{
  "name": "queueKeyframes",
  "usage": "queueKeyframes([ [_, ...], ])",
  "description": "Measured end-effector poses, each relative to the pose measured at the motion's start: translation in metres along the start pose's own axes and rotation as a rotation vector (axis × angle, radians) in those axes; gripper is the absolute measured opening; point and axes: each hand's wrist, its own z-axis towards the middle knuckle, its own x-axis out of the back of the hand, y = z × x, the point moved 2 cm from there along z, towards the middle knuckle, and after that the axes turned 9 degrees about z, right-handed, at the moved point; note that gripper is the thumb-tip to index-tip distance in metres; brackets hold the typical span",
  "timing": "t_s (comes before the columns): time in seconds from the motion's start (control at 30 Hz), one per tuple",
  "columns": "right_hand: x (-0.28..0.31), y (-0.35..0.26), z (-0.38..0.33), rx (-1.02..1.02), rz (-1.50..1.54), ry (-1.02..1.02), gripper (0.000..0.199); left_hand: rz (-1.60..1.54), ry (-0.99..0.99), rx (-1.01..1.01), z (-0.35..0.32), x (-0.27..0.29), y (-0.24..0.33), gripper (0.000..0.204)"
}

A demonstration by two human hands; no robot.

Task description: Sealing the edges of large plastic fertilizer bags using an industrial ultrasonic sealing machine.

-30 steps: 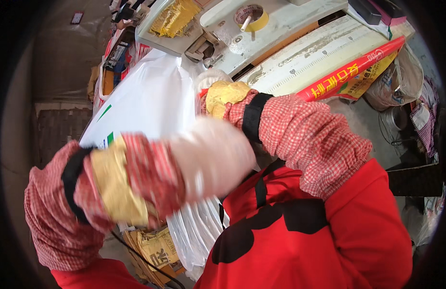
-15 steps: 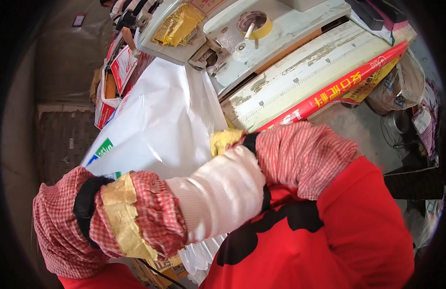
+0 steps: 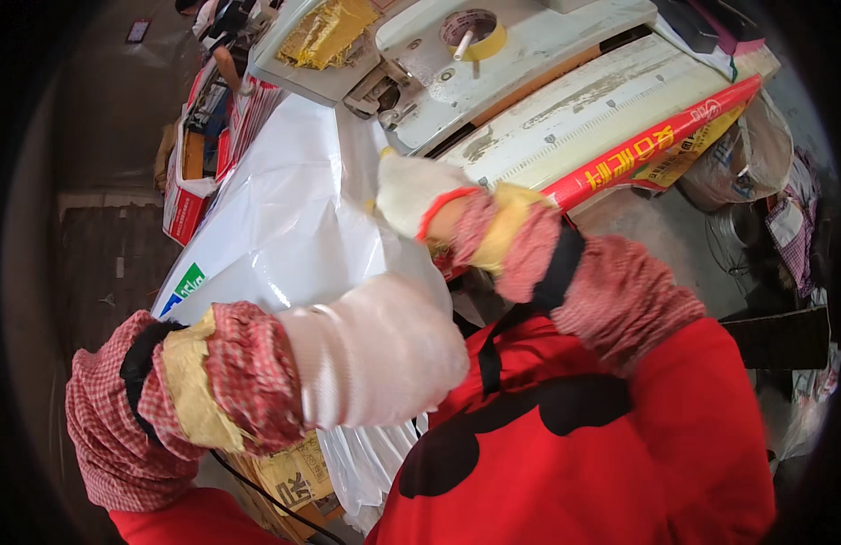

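The large white plastic bag (image 3: 284, 218) lies in the middle of the view, and its long axis runs from the person's chest up toward the grey machine (image 3: 529, 54) at the top. Its far end reaches the metal part of this machine, and its near end hangs down below the left hand (image 3: 375, 350). On the left side of the bag the floor (image 3: 93, 263) is dark and bare, so there is free room there. On the right side the room is narrow, because a long white board (image 3: 584, 127) with a red printed strip (image 3: 656, 150) lies just beside the bag.

The left hand wears a white glove and is curled closed over the near part of the bag, close to the red apron (image 3: 575, 454); it seems to grip the film, but the fingers are hidden. The right hand (image 3: 416, 191), also in a white glove, rests on the right edge of the bag near the machine, and I cannot tell if it pinches the film.

The bag is thin, shiny and wrinkled. The sleeves are red checked cloth with yellow tape at the wrists. A roll of yellow tape (image 3: 475, 32) stands on the machine.
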Motion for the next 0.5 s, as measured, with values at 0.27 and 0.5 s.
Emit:
queueKeyframes([
  [0.27, -0.004, -0.006, -0.009, -0.425, 0.149, -0.011, 0.024, -0.026, -0.102, 0.113, 0.002, 0.025, 0.02, 0.011],
  [0.5, -0.023, 0.021, 0.032, -0.092, 0.415, -0.125, 0.038, 0.311, -0.069, 0.222, 0.001, 0.05, -0.073, 0.037],
])
